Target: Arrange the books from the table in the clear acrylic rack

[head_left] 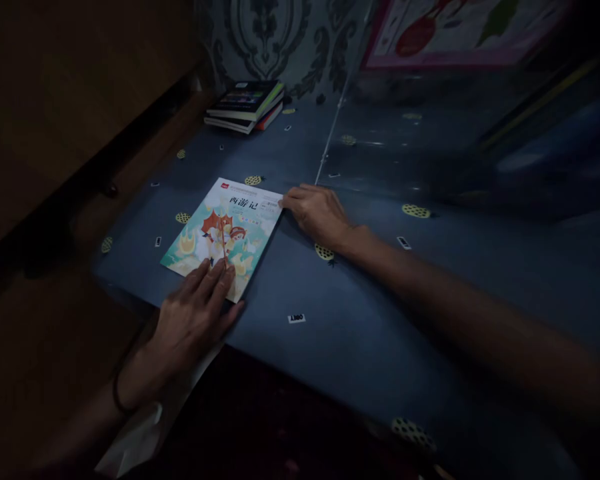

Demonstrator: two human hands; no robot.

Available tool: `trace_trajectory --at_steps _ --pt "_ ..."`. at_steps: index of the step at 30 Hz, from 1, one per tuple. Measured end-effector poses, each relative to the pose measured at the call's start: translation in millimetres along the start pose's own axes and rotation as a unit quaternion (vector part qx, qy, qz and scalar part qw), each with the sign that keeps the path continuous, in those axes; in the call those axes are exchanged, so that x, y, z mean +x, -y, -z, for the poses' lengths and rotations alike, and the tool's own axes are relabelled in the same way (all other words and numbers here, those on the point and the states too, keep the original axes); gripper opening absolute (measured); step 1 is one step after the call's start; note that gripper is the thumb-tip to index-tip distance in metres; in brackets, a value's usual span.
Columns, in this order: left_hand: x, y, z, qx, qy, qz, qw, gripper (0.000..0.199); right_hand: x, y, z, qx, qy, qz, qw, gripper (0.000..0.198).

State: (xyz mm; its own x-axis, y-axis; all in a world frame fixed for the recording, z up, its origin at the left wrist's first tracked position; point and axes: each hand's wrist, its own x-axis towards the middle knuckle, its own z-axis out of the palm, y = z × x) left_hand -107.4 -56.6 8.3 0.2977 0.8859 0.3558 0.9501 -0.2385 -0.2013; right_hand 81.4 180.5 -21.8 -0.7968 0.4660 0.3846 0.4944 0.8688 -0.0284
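Note:
A thin illustrated book [215, 220] with a white and teal cover lies closed on the blue table. Its cover carries large Chinese characters and a red-caped cartoon figure. Across the lower part of the cover my left hand [195, 307] rests palm down, fingers stretched out, a dark band around its wrist. At the book's upper right corner, my right hand [317, 213] has its fingers curled together and pinches the corner or edge. The right thumb is mostly hidden behind the hand.
Several books are piled [245, 105] at the table's far left, near a patterned wall [265, 33]. The table cover [280, 380] bears pineapple prints. A pink-edged picture [450, 40] stands at the back right, and blurred dark items are at the far right. The light is dim.

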Motion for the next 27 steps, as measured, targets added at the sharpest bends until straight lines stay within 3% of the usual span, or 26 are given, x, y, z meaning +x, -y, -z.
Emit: trace_trajectory --at_steps 7,14,20,27 --pt "5 -3 8 -0.022 0.007 0.022 0.999 0.03 -33 24 -3 0.078 -0.042 -0.014 0.996 0.036" --pt "15 0 21 -0.124 0.027 0.044 0.991 0.019 -66 69 16 0.169 -0.021 0.039 0.985 0.041" --pt "22 6 30 -0.188 0.045 0.059 0.979 0.021 -69 70 12 0.208 -0.04 0.055 0.976 0.045" --pt "24 10 32 -0.189 0.069 0.06 0.978 0.025 -67 71 9 0.189 -0.038 0.074 0.979 0.041"
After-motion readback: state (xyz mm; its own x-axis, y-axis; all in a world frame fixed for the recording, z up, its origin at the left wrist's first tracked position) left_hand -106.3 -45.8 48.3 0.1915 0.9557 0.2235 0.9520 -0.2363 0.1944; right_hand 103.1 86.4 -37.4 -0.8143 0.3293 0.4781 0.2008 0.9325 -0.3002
